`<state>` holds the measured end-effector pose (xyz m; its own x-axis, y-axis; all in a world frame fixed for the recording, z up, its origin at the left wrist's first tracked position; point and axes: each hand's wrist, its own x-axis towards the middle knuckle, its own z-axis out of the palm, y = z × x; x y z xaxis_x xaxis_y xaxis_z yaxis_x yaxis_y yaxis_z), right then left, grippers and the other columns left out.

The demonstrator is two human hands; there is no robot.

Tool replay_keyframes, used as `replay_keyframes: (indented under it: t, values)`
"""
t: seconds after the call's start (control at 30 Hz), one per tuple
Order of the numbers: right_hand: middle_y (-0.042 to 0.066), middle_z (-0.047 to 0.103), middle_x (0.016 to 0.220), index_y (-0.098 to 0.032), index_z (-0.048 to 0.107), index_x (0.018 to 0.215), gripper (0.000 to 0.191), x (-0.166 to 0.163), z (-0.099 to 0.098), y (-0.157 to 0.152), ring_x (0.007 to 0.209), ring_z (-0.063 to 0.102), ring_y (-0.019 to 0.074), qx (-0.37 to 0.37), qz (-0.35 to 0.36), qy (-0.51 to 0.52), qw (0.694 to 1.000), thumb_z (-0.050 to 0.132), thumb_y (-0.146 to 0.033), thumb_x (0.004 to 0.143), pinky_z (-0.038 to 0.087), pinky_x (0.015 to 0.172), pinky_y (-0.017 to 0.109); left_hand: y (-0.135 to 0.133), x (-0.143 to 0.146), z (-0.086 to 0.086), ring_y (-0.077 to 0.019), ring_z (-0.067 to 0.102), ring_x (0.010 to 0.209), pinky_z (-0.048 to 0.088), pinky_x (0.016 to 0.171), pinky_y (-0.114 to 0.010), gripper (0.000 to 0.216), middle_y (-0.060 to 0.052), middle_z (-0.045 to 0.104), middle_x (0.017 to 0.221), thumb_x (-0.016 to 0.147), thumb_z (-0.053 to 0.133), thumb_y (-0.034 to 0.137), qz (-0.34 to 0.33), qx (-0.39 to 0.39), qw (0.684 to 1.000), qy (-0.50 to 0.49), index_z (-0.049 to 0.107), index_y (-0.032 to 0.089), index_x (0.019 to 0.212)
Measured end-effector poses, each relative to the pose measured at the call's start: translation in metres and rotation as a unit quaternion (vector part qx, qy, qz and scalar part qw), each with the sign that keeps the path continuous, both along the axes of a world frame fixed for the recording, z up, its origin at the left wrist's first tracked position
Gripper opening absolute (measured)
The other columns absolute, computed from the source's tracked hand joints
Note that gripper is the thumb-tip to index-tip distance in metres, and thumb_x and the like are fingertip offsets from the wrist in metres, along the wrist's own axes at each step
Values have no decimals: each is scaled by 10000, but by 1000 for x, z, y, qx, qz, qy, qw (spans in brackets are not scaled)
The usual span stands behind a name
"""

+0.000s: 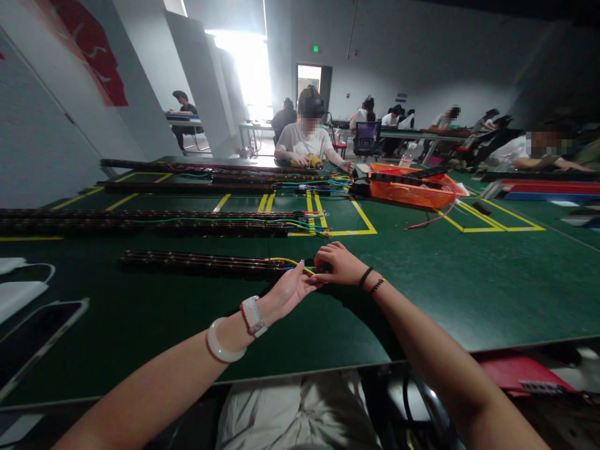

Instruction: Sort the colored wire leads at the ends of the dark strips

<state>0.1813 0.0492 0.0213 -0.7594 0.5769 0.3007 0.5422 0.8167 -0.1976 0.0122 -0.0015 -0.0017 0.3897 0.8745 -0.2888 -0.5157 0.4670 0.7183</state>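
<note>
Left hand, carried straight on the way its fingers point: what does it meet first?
Likely the coloured wires at the end of the near strip, which the left hand seems to touch; just beyond, the right hand.

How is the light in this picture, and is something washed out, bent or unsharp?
Head view: the bright opening at the back burns out to white glare, and the rest is dim; the table edge and the long dark strips curve from wide-angle distortion; left hand and right hand at the wires are sharp.
</note>
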Motion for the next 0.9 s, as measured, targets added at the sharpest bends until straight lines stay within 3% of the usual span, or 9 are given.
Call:
replay_keyframes:
  t: [0.27, 0.67, 0.9]
  values:
    - [7, 613, 753, -176, 575, 822, 280, -2, 0, -4, 753, 525, 143, -38, 6, -3, 999, 545, -454, 822, 269, 791, 291, 0, 2, -1, -198, 641, 908, 456, 915, -377, 322, -182, 663, 948, 928, 374, 311, 6, -18, 1000, -4, 577, 61, 938]
    - [25, 642, 763, -175, 626, 789, 244, 1, 0, 0, 754, 547, 133, -23, 8, 1, 1000, 480, -343, 888, 293, 820, 304, 0, 3, -6, -209, 653, 882, 448, 920, -406, 352, -169, 685, 855, 931, 358, 324, 5, 21, 1000, -20, 596, 75, 857]
    - [53, 658, 808, -146, 658, 867, 202, 4, -11, 11, 720, 562, 127, -83, -2, 49, 995, 516, -289, 874, 405, 691, 236, -3, 4, 0, -214, 663, 819, 446, 923, -425, 311, -166, 667, 775, 931, 361, 264, 21, 16, 1000, 15, 562, 67, 799]
